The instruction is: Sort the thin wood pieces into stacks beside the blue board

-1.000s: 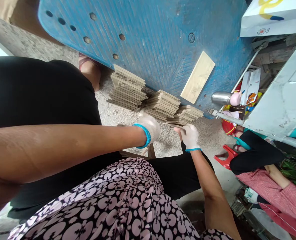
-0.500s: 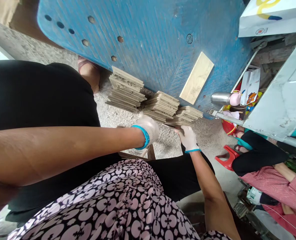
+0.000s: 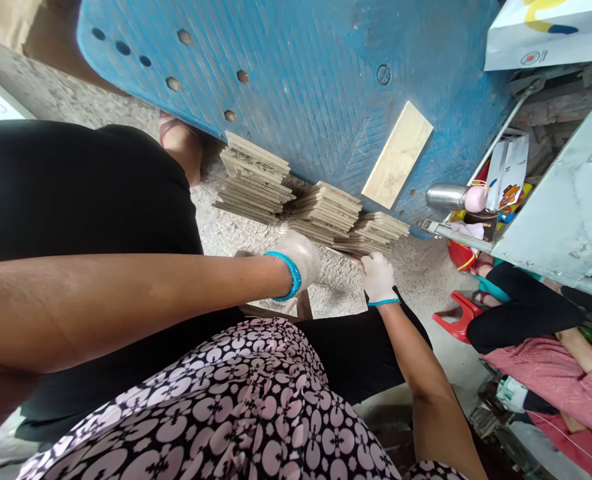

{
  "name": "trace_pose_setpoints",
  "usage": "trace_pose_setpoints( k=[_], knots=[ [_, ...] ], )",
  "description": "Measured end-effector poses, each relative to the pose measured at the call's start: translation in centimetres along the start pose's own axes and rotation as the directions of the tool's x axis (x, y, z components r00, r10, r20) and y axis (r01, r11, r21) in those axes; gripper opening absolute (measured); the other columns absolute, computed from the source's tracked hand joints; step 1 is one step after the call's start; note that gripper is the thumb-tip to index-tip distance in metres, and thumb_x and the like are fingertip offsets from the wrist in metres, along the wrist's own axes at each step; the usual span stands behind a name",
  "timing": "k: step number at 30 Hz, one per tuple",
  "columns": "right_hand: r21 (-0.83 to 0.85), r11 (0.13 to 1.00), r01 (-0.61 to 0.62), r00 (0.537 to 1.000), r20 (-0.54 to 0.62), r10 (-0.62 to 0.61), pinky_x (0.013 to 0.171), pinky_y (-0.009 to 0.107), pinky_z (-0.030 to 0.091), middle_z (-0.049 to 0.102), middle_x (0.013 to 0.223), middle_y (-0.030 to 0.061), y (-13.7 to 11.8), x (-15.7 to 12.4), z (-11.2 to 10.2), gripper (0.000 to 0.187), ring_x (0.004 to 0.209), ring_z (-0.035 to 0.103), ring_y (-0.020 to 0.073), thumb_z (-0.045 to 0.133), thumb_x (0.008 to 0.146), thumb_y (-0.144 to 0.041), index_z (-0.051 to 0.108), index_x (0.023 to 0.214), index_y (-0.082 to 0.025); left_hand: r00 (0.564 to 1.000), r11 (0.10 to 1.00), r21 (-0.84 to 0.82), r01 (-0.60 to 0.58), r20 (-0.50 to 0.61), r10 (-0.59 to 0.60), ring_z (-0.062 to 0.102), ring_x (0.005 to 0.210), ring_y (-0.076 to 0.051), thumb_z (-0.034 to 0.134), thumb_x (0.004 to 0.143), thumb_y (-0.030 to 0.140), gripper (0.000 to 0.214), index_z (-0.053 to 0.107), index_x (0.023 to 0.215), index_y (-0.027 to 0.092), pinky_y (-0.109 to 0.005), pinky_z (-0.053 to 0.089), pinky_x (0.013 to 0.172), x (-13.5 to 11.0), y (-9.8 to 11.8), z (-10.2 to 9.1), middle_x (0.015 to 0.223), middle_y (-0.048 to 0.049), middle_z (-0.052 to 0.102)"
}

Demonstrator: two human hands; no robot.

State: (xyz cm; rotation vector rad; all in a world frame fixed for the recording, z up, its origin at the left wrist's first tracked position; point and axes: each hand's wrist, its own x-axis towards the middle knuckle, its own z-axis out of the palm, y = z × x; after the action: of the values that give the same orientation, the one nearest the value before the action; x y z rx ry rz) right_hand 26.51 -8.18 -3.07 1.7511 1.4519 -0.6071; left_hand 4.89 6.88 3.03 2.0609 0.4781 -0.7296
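Observation:
Three stacks of thin beige tiles lie on the concrete floor under a blue board (image 3: 301, 73): a left stack (image 3: 253, 177), a middle stack (image 3: 326, 210) and a right stack (image 3: 379, 230). My left hand (image 3: 301, 257), in a white glove with a blue cuff, sits at the near edge of the middle stack. My right hand (image 3: 376, 277), gloved too, touches the near edge of the right stack and pinches a thin tile there. A single tile (image 3: 399, 155) lies flat on the blue board.
A steel flask (image 3: 446, 197) with a pink cap lies right of the stacks. A red plastic stool (image 3: 453, 317) and another person's legs in black and pink (image 3: 531, 327) are at the right. A grey metal panel (image 3: 566, 200) slants above them.
My right hand has shifted slightly up toward the right stack's edge. The left hand has stayed in place.

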Motion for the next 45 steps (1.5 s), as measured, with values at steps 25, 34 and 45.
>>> trace_pose_setpoints(
  k=[25, 34, 45],
  knots=[
    [0.128, 0.973, 0.194, 0.976, 0.08, -0.205, 0.081, 0.027, 0.041, 0.069, 0.106, 0.0097, 0.9, -1.6, -5.6, 0.03, 0.096, 0.063, 0.0212, 0.04, 0.101, -0.027, 0.064, 0.118, -0.021, 0.983, 0.937, 0.312, -0.155, 0.142, 0.116, 0.065, 0.083, -0.034, 0.04, 0.083, -0.001, 0.038, 0.063, 0.113, 0.004, -0.042, 0.051, 0.068, 0.2, 0.7, -0.3, 0.093, -0.0228, 0.065],
    [0.278, 0.852, 0.443, 0.894, -0.203, -0.399, 0.085, 0.029, 0.045, 0.07, 0.108, 0.0068, 0.7, -6.3, -10.6, 0.029, 0.096, 0.064, 0.0205, 0.043, 0.102, -0.031, 0.069, 0.109, -0.022, 0.987, 0.988, 0.001, -0.158, -0.006, 0.158, 0.064, 0.079, -0.028, 0.061, 0.081, 0.042, 0.048, 0.057, 0.119, 0.013, -0.032, 0.048, 0.063, 2.1, 0.3, -0.4, 0.091, -0.012, 0.066],
    [0.663, 0.623, 0.415, 0.737, -0.647, 0.196, 0.102, 0.041, 0.05, 0.064, 0.125, 0.0089, -0.1, -5.4, -11.3, 0.038, 0.118, 0.06, 0.0241, 0.065, 0.09, -0.037, 0.061, 0.125, -0.022, 0.994, 0.889, -0.445, 0.11, 0.039, -0.103, 0.056, 0.057, -0.018, 0.051, 0.081, 0.051, 0.04, 0.072, 0.09, 0.019, -0.029, 0.039, 0.057, 1.6, -0.3, -4.0, 0.071, -0.0082, 0.065]
  ],
)
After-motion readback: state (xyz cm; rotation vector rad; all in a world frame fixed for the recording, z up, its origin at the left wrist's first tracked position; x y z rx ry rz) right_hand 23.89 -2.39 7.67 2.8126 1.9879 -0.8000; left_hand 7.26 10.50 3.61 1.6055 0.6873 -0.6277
